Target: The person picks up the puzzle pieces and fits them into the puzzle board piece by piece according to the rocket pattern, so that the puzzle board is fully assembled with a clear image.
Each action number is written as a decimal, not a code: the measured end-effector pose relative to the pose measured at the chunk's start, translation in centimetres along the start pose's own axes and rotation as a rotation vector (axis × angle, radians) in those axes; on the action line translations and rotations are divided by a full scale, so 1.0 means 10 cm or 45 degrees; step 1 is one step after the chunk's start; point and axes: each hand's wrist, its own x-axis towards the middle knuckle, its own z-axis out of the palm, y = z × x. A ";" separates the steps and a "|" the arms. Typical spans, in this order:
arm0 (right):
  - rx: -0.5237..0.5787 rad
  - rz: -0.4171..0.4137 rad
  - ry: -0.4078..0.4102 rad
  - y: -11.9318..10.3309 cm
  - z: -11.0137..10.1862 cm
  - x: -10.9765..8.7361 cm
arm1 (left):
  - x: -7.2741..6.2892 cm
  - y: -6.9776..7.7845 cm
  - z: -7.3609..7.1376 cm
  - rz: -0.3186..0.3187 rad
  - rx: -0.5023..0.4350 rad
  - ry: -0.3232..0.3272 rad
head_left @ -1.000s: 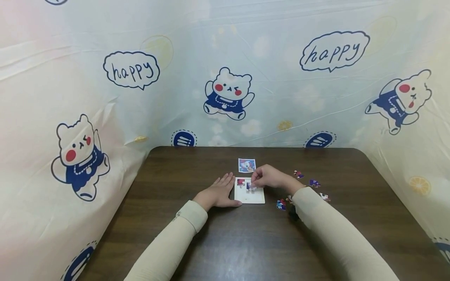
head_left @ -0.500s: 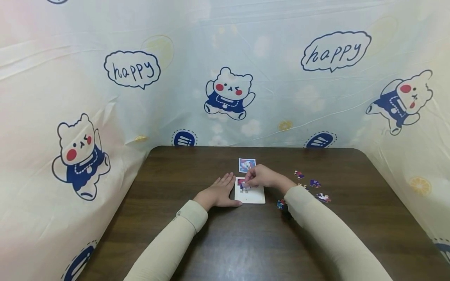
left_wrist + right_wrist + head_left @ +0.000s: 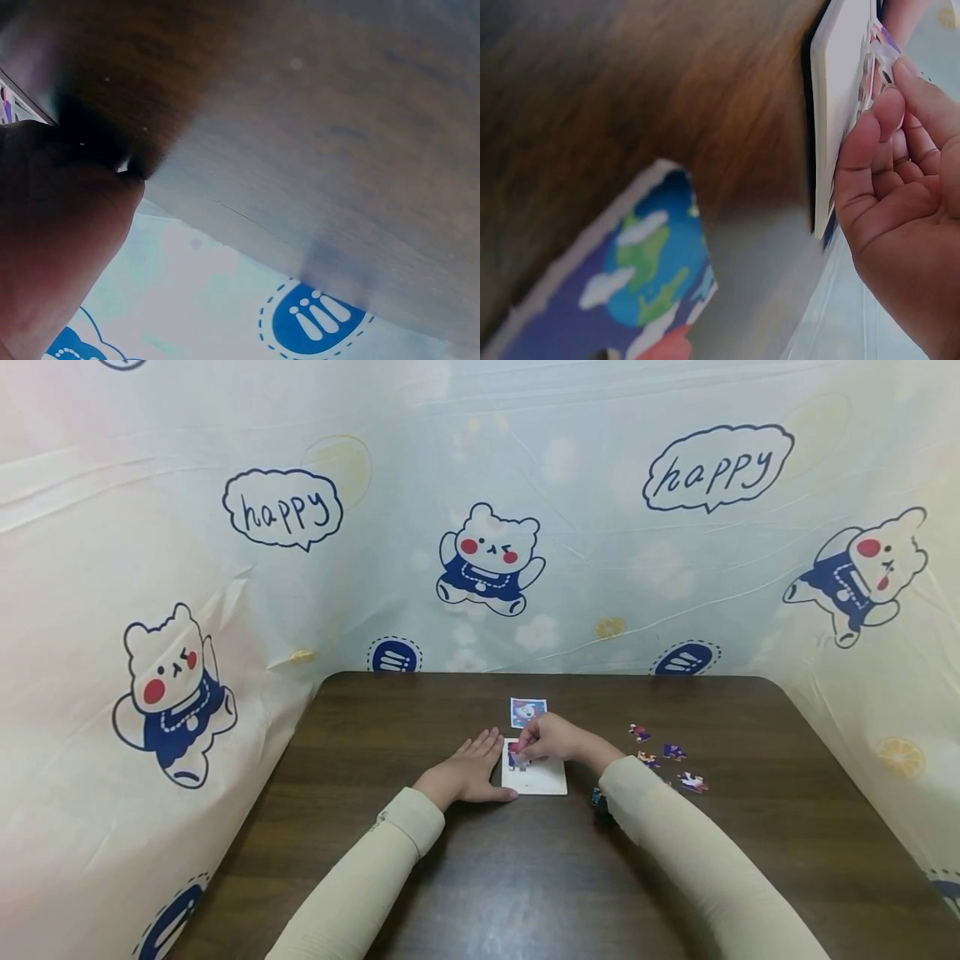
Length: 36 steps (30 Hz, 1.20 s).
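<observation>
A white puzzle board (image 3: 543, 782) lies on the table with coloured jigsaw pieces at its upper left. My left hand (image 3: 467, 774) rests flat along the board's left edge, its thumb at the near left corner. Over the board, my right hand (image 3: 553, 739) pinches a jigsaw piece (image 3: 885, 52) between thumb and fingertips, right at the board's face. That piece overlaps a red-and-purple piece (image 3: 513, 748) in the head view, and the fingers partly hide both. The left wrist view shows mostly the dark underside of the left hand (image 3: 60, 217).
A small printed picture card (image 3: 527, 710) lies just beyond the board. Several loose jigsaw pieces are scattered on the right, among them a purple one (image 3: 674, 752) and a pale one (image 3: 692, 782). The right sleeve (image 3: 645, 802) partly covers a blue piece (image 3: 597, 796).
The right hand has moved left across the board with its piece, to the piece at the upper left, then shifted only slightly. The left hand has stayed in place.
</observation>
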 end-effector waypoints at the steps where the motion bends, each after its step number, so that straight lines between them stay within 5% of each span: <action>1: -0.004 -0.003 0.003 0.00 0.01 0.00 | -0.01 0.01 -0.01 0.001 -0.001 0.002; 36: -0.159 0.023 0.073 -0.02 0.12 0.06 | 0.12 -0.10 0.14 0.009 0.023 0.043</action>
